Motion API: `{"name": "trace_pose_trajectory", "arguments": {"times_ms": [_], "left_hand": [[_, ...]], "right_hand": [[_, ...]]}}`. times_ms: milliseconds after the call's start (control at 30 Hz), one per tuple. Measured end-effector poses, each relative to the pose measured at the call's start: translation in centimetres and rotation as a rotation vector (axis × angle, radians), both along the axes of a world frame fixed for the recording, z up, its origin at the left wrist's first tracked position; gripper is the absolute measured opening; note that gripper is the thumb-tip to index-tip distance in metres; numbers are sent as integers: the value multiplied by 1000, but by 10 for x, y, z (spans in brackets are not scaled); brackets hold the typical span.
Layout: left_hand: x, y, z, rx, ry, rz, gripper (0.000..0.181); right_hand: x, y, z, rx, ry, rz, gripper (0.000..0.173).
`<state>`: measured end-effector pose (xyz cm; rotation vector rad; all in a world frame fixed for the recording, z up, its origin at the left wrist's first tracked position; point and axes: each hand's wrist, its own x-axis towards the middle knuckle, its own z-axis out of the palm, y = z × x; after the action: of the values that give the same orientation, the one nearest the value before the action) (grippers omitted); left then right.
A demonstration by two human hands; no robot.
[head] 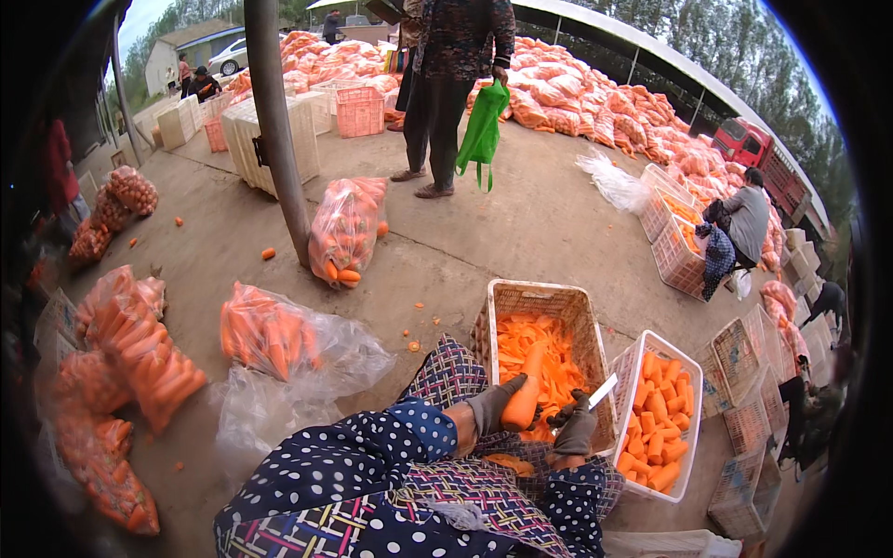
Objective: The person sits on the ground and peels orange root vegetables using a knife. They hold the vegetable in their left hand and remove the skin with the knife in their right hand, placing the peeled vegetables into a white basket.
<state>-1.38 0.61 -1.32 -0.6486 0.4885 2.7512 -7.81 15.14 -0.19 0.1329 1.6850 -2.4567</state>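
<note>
My left hand (494, 404), in a grey-brown glove, grips a large peeled carrot (524, 394) tilted over a crate. In my gloved right hand (578, 427) is a knife (603, 390), its pale flat blade pointing up and right; the handle is hidden by my fingers. The dirty plastic crate (541, 291) in front of me holds a heap of orange carrot peelings (558, 349). Close on its right stands a white plastic crate (689, 446) with many cut, peeled carrot pieces (656, 411). Some peel (511, 462) lies on my patterned apron (453, 499).
Bagged carrots (268, 335) lie at my left, with more sacks (139, 349) beyond. A metal post (279, 132) rises beside another carrot bag (347, 234). Ahead, a standing person holds a green bag (483, 129). A seated person (746, 213) works at crates (677, 261) on the right.
</note>
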Motion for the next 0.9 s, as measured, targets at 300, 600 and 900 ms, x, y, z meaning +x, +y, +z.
{"name": "trace_pose_trajectory", "arguments": {"times_ms": [300,600,900], "left_hand": [[16,-5,-30,4,-117,-85,44],[-15,-8,11,56,184,-133,60],[-10,0,-18,511,242,-248,44]], "right_hand": [[-6,27,55,305,-16,137,21],[6,1,108,-31,92,-125,27],[42,-49,61,-179,63,38,21]]}}
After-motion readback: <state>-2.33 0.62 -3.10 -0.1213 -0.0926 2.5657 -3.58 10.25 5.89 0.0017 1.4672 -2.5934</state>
